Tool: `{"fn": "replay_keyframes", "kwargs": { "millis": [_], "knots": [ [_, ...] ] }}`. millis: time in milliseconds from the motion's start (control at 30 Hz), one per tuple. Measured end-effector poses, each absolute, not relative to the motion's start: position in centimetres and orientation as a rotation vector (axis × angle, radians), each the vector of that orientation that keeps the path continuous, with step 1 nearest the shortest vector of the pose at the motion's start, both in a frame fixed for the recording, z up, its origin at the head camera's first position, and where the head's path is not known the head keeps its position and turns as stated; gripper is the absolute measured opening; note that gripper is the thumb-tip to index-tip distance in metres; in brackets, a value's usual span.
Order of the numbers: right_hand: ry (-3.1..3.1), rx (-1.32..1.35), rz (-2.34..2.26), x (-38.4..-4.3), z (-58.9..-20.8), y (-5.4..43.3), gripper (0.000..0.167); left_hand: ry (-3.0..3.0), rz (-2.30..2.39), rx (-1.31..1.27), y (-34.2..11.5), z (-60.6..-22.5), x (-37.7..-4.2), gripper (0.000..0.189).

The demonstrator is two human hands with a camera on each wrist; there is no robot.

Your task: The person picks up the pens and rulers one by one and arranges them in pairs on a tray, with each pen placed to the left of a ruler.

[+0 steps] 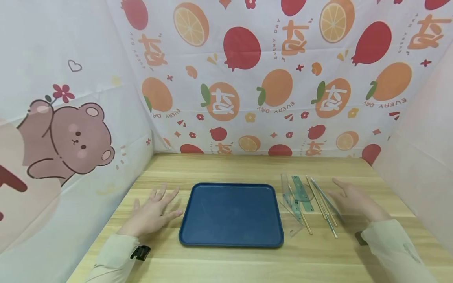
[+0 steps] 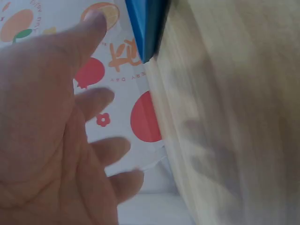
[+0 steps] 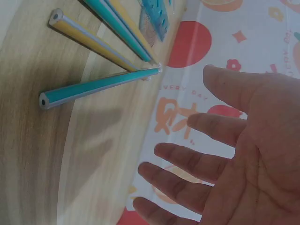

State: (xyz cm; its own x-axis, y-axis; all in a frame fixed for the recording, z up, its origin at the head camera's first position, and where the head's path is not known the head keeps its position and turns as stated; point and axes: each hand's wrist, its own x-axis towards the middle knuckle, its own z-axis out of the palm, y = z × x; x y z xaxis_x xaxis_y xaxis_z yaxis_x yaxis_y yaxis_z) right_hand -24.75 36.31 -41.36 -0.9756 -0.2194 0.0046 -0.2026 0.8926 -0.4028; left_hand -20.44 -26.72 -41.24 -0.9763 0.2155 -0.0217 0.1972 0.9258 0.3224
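Note:
My left hand (image 1: 153, 212), fingers spread, hovers beside the left edge of a blue tray (image 1: 231, 215) and holds nothing. In the left wrist view its palm and separated fingers show next to the tray's corner (image 2: 146, 33). On the other side, my right hand (image 1: 357, 200) is spread just right of a loose bunch of pencils (image 1: 323, 202), also holding nothing. Green and yellow pencils (image 3: 98, 88) lie on the table apart from its fingers in the right wrist view. Left of them lie a green ruler (image 1: 302, 193) and clear set squares (image 1: 286, 188), overlapping one another.
The light wooden table (image 1: 226, 265) has a fruit-printed cloth (image 1: 255, 129) hanging along its back edge. A bear-printed cloth (image 1: 81, 137) hangs at the left, and a pale cloth (image 1: 424, 157) at the right.

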Motion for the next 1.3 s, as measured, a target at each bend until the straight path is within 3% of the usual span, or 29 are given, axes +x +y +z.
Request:
{"fn": "replay_keyframes", "kwargs": {
  "millis": [567, 767, 1300],
  "knots": [
    [2.879, -0.315, -0.636, -27.5, -41.8, 37.6, 0.049, 2.782, 0.640, 0.571, -27.7, -43.3, -21.0, 0.103],
    [2.782, -0.245, -0.778, -27.2, -41.7, 37.3, 0.049, 2.738, 0.670, 0.625, -28.2, -43.3, -21.0, 0.113],
    [2.768, -0.226, -0.798, -27.2, -41.7, 36.3, 0.032, 2.748, 0.668, 0.566, -28.2, -43.7, -20.5, 0.120]
  ]
}}
